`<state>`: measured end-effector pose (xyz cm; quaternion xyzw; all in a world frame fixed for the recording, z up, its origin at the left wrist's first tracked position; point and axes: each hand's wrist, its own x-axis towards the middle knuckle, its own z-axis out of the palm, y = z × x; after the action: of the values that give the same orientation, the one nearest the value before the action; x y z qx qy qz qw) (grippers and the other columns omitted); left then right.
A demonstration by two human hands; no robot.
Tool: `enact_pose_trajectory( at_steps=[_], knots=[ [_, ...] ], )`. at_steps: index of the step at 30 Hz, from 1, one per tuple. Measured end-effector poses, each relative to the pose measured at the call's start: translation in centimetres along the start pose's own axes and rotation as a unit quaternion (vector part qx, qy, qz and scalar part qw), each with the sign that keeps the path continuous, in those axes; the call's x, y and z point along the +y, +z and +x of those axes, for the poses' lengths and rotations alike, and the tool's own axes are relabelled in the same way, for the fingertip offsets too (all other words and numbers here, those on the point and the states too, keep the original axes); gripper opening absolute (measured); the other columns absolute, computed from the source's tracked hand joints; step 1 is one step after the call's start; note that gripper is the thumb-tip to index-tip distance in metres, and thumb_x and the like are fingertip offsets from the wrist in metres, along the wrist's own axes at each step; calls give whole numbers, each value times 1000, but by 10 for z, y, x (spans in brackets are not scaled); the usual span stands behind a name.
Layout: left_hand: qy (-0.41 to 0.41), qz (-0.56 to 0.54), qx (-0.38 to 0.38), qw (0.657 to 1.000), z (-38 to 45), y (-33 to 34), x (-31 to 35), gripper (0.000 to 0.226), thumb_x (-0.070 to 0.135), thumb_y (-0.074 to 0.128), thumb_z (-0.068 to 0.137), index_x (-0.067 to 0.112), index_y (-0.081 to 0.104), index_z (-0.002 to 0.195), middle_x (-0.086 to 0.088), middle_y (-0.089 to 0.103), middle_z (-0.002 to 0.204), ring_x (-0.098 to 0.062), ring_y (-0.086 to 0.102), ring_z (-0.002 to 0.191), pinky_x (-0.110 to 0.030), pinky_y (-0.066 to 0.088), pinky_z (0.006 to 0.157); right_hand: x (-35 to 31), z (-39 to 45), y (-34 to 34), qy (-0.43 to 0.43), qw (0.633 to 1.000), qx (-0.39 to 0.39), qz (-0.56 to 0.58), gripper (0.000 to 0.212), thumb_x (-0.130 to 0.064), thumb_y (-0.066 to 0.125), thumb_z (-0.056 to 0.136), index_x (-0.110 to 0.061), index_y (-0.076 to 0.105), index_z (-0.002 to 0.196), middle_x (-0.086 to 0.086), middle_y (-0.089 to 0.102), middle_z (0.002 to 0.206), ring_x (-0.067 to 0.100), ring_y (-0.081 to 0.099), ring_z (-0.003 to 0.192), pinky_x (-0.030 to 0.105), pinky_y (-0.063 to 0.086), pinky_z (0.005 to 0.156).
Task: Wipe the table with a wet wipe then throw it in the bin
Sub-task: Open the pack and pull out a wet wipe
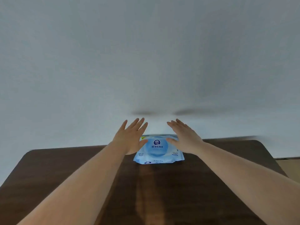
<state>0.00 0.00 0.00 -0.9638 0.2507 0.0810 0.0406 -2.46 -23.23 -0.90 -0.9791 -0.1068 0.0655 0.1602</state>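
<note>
A blue pack of wet wipes [158, 151] lies flat on the dark brown wooden table [162, 192], close to its far edge by the wall. My left hand [130, 138] is stretched out over the pack's left side, fingers spread, thumb over its top. My right hand [184, 138] reaches over the pack's right side, also with fingers apart and thumb near the pack's lid. Neither hand holds anything. No loose wipe and no bin are in view.
A plain white wall [146, 62] rises right behind the table's far edge. The table's rounded far corners show at left and right, with a strip of light floor [289, 166] past the right corner.
</note>
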Motion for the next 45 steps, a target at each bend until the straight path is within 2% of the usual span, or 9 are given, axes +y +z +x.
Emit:
enact_pose_trajectory(
  at_steps=[8,16,28,31,34,36,40,43,45],
  knots=[
    [16,-4,-88,996,27,64,27,75,58,30,94,21,-2,151,2,-6,160,-15,-8,146,-41,-1,118,26,12,62,41,996,-81,8,84,-44,62,85,-13,17,149,3,23,157,19,18,144,39,26,114],
    [-8,-39,-48,998,50,106,43,78,59,35,92,18,5,151,-4,-2,160,-23,-3,147,-41,8,119,42,20,99,70,988,-132,28,89,-44,55,90,-8,0,150,7,0,161,18,1,147,32,8,117],
    [-23,-145,-32,989,68,105,32,70,57,38,92,15,27,147,-1,25,156,-17,19,143,-34,24,112,46,22,113,69,989,-117,63,85,-44,51,92,-11,-2,151,3,0,161,15,4,147,33,15,116],
    [-73,-228,-6,971,74,91,29,54,56,37,93,14,53,125,-4,56,130,-26,48,122,-32,37,94,45,22,112,68,990,-116,50,86,-46,50,92,-13,-3,151,2,1,161,16,8,147,33,18,115],
    [-120,-289,69,947,80,84,29,49,54,45,91,14,48,120,-3,55,123,-26,52,111,-34,40,87,44,21,111,68,990,-117,48,86,-44,51,92,-13,-3,151,2,0,161,16,7,147,34,17,115],
    [-184,-290,158,926,80,79,29,40,53,52,88,16,43,99,-1,51,102,-23,51,90,-35,39,72,44,20,111,68,990,-118,48,86,-44,52,92,-14,-3,151,1,0,161,16,8,147,35,19,115],
    [-283,-246,96,922,78,81,40,38,53,45,91,20,38,72,-1,56,73,-27,56,73,-32,39,62,45,21,112,65,989,-120,47,86,-45,51,92,-13,-4,151,2,0,161,17,8,147,35,18,115],
    [-231,-283,96,926,76,91,54,32,56,55,84,25,54,88,3,63,90,-22,60,90,-30,42,67,46,21,113,65,990,-119,47,86,-45,50,92,-12,-3,151,3,1,161,17,7,147,33,17,116],
    [-166,-260,95,946,76,98,63,55,62,61,76,24,54,116,5,60,113,-20,56,105,-32,44,78,47,22,114,65,989,-120,48,86,-45,51,92,-13,-1,151,3,2,161,17,8,147,34,18,115]
  ],
)
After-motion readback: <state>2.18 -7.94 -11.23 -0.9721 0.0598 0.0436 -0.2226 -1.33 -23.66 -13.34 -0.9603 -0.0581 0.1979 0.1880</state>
